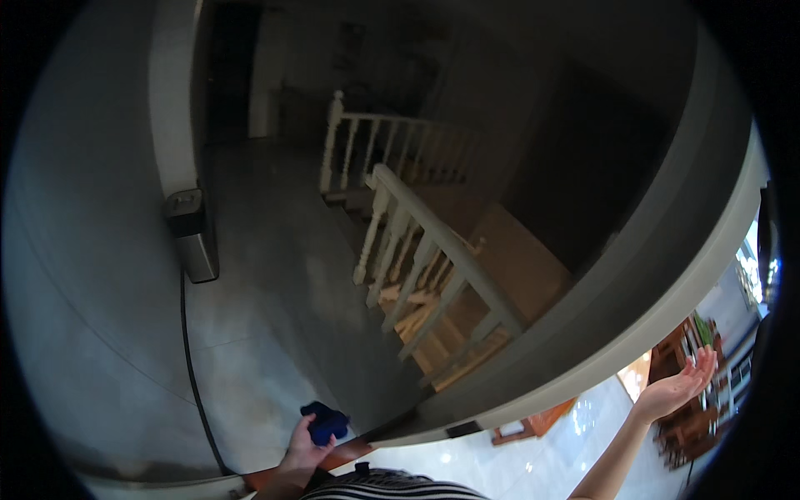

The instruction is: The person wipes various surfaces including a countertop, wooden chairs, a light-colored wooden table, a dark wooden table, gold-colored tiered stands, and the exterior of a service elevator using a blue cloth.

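My left hand (304,445) is low in the picture, left of my striped top (400,486), its fingers closed around a crumpled dark blue cloth (327,423). At the lower right, my right hand (678,389) is held out with its palm up and fingers apart, and nothing is in it. Behind that hand show brown wooden furniture (687,431) and something green.
A pale wall edge (600,369) curves between my hands. Ahead, a staircase with a white balustrade (437,231) drops away right of the grey floor (275,300). A metal trash can (195,244) stands against the left wall. A dark doorway (231,75) lies beyond.
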`<state>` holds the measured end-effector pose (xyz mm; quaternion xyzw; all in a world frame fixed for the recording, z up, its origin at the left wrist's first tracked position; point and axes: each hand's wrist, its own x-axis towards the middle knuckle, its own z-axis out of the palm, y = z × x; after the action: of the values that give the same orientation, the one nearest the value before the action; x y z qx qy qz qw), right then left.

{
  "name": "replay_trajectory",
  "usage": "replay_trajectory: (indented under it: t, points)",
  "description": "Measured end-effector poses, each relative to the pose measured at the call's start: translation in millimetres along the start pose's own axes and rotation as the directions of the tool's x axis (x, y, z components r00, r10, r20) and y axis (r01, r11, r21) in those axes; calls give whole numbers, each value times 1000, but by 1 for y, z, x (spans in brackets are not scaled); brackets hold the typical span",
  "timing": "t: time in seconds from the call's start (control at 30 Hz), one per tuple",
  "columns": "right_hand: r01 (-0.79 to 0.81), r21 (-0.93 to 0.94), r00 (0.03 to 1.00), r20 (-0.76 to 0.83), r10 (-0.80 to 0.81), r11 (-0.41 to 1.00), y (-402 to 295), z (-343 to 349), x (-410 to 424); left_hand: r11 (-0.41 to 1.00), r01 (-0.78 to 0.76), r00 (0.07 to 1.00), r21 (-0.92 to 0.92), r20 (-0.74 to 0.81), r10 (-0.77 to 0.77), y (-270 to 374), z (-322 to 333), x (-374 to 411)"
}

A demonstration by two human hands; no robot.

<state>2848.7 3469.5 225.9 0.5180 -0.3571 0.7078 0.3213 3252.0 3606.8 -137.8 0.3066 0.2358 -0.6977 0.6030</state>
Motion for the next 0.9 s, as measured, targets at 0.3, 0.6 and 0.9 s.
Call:
replay_trajectory:
  t: [0.3, 0.6, 0.9]
  points:
    - [108, 493, 760, 519, -392, 863, -169, 64, -133, 961, -274, 961, -47, -61, 271, 114, -19, -33]
    - [64, -290, 453, 861, 231, 955, -67, 223, -210, 981, -152, 988, -123, -57, 146, 156, -38, -32]
    - [807, -570, 357, 679, 642, 154, 101, 228, -109, 879, -457, 834, 137, 409, 370, 183, -95, 19]
